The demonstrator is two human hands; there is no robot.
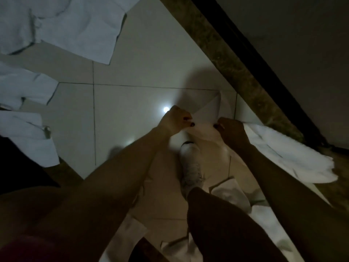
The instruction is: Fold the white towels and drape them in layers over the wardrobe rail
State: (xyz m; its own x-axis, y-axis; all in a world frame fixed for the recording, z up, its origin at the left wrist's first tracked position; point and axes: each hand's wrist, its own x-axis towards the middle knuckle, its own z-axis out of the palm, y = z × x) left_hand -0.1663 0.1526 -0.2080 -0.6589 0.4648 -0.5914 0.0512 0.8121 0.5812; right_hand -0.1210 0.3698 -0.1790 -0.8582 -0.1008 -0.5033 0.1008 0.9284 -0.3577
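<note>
Towel (206,116), maybe taut, between left hand (174,120), right hand (233,133)

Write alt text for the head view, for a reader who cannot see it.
The left hand and right hand pinch the edge of a white towel, close together, above a dim tiled floor. More white towels show at upper left; a pale shoe is below the hands.

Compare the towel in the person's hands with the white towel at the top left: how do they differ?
The held towel is pinched by the left hand and right hand and pulled taut between them; the top-left towel is touched by no hand. The held towel bunches up to the right, while the top-left towel spreads mostly flat with straight edges. Both are white.
</note>
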